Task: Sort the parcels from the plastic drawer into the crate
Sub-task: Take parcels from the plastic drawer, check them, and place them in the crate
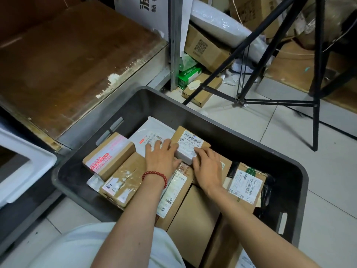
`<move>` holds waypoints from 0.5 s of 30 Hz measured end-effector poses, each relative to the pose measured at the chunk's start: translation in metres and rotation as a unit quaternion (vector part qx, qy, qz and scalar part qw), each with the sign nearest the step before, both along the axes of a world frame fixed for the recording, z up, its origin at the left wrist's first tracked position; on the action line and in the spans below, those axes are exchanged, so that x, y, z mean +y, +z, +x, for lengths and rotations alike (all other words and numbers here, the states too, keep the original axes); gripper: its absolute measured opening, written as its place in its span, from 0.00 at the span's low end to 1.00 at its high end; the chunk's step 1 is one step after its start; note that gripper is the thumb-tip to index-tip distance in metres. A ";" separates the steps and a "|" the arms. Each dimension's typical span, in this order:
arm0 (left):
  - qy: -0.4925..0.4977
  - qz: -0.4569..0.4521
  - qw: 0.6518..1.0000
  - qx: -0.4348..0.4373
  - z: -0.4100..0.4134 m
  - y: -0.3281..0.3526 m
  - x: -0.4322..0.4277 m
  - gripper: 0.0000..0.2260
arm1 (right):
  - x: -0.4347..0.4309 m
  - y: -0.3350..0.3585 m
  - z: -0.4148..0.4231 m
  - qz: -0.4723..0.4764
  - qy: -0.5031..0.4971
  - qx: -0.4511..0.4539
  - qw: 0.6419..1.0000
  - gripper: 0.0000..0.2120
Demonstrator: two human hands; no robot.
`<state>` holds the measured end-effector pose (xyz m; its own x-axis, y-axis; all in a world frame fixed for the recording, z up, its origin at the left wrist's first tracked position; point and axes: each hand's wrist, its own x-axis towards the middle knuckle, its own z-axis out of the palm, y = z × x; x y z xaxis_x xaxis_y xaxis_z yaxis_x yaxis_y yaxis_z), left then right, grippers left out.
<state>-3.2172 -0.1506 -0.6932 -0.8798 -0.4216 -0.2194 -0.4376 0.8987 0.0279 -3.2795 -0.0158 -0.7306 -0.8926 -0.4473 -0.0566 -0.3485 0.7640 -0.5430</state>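
A dark grey crate (228, 128) on the floor holds several cardboard parcels and a white mailer bag (152, 130). Both my hands are inside it, on a small brown box with a white barcode label (190, 141). My left hand (161, 156), with a red bead bracelet on the wrist, grips the box's left side. My right hand (207, 168) holds its near right corner. The box rests on top of other parcels near the crate's middle. The white plastic drawer (25, 163) shows at the left edge; its inside is not visible.
A low brown wooden platform (73, 60) lies behind the crate on the left. A black tripod (280, 101) stands on the tiled floor at the right. Cardboard boxes, a green box (188, 74) and bubble wrap are piled at the back.
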 end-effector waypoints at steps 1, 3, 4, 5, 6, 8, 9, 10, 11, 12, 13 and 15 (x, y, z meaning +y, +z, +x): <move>-0.012 -0.003 1.000 -0.019 0.002 -0.001 -0.001 0.24 | 0.000 0.000 0.000 0.033 0.011 0.015 0.999 0.18; -0.020 -0.003 0.997 -0.070 0.007 -0.001 -0.003 0.26 | 0.001 0.004 0.000 0.075 0.022 0.027 0.997 0.19; -0.024 -0.003 0.996 -0.091 0.010 0.000 -0.004 0.26 | 0.001 0.006 0.000 0.092 0.031 0.026 0.995 0.19; -0.025 0.001 0.995 -0.101 0.013 0.000 -0.004 0.27 | 0.002 0.009 0.001 0.109 0.041 0.022 0.993 0.20; -0.021 0.007 0.995 -0.100 0.015 0.002 -0.004 0.27 | 0.002 0.011 0.001 0.126 0.052 0.019 0.991 0.21; -0.006 0.011 0.997 -0.071 0.019 0.008 -0.004 0.28 | 0.003 0.017 -0.001 0.144 0.068 0.017 0.987 0.23; 0.009 0.007 0.999 -0.047 0.024 0.014 -0.006 0.27 | 0.002 0.022 0.001 0.146 0.076 0.017 0.986 0.24; 0.021 0.002 1.000 -0.023 0.029 0.020 -0.009 0.26 | 0.000 0.028 0.001 0.144 0.080 0.015 0.986 0.25; 0.032 -0.004 0.999 -0.005 0.034 0.026 -0.014 0.25 | -0.003 0.033 0.002 0.140 0.084 0.011 0.987 0.25; 0.049 -0.011 0.999 0.007 0.044 0.034 -0.022 0.24 | -0.009 0.042 0.006 0.131 0.097 0.009 0.987 0.25; 0.070 -0.013 0.997 0.012 0.056 0.041 -0.030 0.23 | -0.017 0.051 0.012 0.122 0.114 0.008 0.986 0.26; 0.128 -0.012 0.992 0.019 0.082 0.056 -0.049 0.21 | -0.037 0.070 0.024 0.100 0.155 0.009 0.983 0.26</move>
<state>-3.1348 -0.1996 -0.6370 -0.7507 -0.6370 -0.1751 -0.6507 0.7588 0.0290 -3.2555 -0.0532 -0.6610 -0.7166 -0.6799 -0.1558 -0.5901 0.7100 -0.3842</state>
